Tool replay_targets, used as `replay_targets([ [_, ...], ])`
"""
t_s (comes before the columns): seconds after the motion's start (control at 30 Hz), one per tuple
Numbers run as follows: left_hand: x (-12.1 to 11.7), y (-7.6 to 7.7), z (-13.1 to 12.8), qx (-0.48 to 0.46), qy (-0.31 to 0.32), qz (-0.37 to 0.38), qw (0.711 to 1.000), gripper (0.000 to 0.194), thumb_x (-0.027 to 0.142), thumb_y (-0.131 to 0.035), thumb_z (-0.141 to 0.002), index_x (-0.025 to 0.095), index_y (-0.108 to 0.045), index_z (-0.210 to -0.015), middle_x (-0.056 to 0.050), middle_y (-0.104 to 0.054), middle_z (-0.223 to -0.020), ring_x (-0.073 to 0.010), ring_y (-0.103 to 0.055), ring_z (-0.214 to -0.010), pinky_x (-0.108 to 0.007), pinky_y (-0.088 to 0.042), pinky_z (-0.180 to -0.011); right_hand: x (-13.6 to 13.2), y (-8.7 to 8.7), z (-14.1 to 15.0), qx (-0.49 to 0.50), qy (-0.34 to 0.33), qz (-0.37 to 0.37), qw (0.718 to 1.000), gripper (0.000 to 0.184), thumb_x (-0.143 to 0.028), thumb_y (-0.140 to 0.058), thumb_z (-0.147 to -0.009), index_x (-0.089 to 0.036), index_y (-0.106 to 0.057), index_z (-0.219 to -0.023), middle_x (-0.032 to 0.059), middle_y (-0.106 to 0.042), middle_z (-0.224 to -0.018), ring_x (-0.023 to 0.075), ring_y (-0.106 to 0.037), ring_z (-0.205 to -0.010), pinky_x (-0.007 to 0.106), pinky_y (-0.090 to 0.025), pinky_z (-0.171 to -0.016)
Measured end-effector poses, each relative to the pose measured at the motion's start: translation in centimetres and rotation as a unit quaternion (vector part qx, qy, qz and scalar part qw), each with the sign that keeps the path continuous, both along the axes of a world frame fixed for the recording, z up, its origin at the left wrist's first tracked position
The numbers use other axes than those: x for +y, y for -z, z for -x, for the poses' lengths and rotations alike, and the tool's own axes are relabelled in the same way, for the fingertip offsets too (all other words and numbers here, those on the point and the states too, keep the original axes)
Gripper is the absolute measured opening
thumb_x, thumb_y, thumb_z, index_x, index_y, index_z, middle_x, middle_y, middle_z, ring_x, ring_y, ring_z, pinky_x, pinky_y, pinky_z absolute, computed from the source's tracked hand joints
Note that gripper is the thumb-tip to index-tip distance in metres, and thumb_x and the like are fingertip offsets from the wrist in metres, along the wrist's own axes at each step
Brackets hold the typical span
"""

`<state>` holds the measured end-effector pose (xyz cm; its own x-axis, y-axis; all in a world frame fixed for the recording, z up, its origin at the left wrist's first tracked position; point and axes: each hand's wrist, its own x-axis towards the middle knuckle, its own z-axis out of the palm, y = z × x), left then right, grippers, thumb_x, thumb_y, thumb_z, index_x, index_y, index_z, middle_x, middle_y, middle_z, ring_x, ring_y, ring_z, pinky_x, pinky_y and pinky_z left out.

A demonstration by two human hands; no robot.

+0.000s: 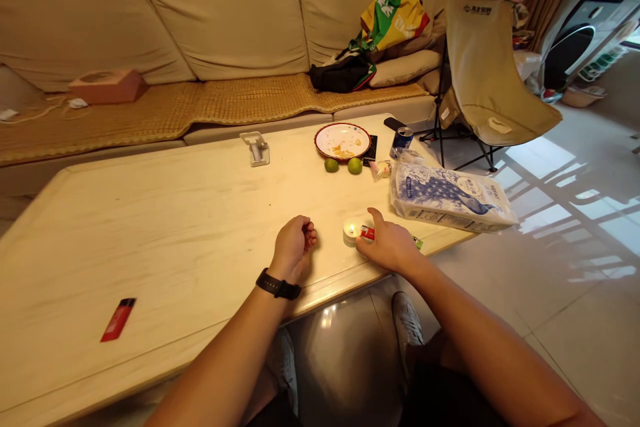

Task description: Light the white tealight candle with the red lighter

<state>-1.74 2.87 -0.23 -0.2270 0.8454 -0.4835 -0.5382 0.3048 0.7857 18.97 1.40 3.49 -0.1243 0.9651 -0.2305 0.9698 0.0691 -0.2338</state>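
A round tealight candle [351,232] stands on the table with a small flame at its wick. My right hand [393,243] is just right of it, closed on a red lighter [368,233] whose end points at the candle; part of the lighter is hidden by my fingers. To the left of the candle, my left hand [294,247] rests over the table with its fingers curled in and nothing visible in them. A black watch is on that wrist. A small green item [417,242] shows beyond my right hand, partly covered.
Another red lighter [119,320] lies at the table's left. Farther back are a plate with food scraps [343,141], two green limes [355,166], a blue can [403,139] and a grey-white holder [256,149]. A large tissue pack [450,193] overhangs the right edge.
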Motion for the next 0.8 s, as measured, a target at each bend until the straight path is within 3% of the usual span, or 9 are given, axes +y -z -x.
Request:
replay_targets([
  [0.3, 0.1, 0.1, 0.0, -0.003, -0.001, 0.003, 1.000, 0.009, 0.016, -0.060, -0.070, 0.017, -0.052, -0.066, 0.001, -0.051, -0.060, -0.0082, -0.047, -0.048, -0.020, -0.037, -0.040, 0.0, 0.0, -1.3, 0.009, 0.012, -0.022, 1.000, 0.070, -0.048, -0.045, -0.091, -0.014, -0.032, -0.151, 0.0156, -0.072, -0.110, 0.0331, -0.067, -0.101, 0.037, -0.044, -0.081],
  [0.8, 0.0, 0.0, 0.0, -0.005, -0.003, 0.007, 1.000, 0.008, 0.015, -0.059, -0.071, 0.017, -0.052, -0.067, 0.001, -0.051, -0.059, -0.0085, -0.047, -0.048, -0.021, -0.037, -0.041, -0.1, 0.0, -1.6, 0.004, 0.026, -0.014, 1.000, 0.074, -0.049, -0.049, -0.089, -0.016, -0.030, -0.153, 0.0125, -0.072, -0.107, 0.0313, -0.067, -0.099, 0.036, -0.044, -0.079],
])
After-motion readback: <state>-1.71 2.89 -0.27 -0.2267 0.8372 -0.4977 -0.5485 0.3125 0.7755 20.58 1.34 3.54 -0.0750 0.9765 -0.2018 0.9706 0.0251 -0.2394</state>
